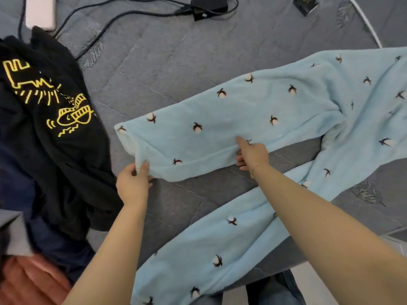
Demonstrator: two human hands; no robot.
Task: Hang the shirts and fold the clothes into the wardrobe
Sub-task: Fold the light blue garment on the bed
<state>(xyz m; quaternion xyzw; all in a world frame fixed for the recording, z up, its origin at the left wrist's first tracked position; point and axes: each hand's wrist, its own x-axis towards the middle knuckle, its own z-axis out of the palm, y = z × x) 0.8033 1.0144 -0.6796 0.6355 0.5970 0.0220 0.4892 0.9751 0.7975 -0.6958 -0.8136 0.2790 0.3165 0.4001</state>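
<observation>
The near leg of the pyjama trousers [211, 234] is trailing over the bed [167, 69] edge towards the person, left loose while the far leg is being dealt with. The left hand [134, 183] is pinching the cuff of that far leg between thumb and fingers, probably to lift it over for a fold. The right hand [253, 155] is lying on the leg's near edge at mid-length, forefinger stretched out flat and the other fingers tucked under the hem, seemingly pinning the cloth so the fold line stays put. To the left, a black top [50, 119] with yellow print is waiting on a heap of dark clothes. Farther back on the grey quilted cover a charger [209, 7] and its cable are lying; no wardrobe is showing
</observation>
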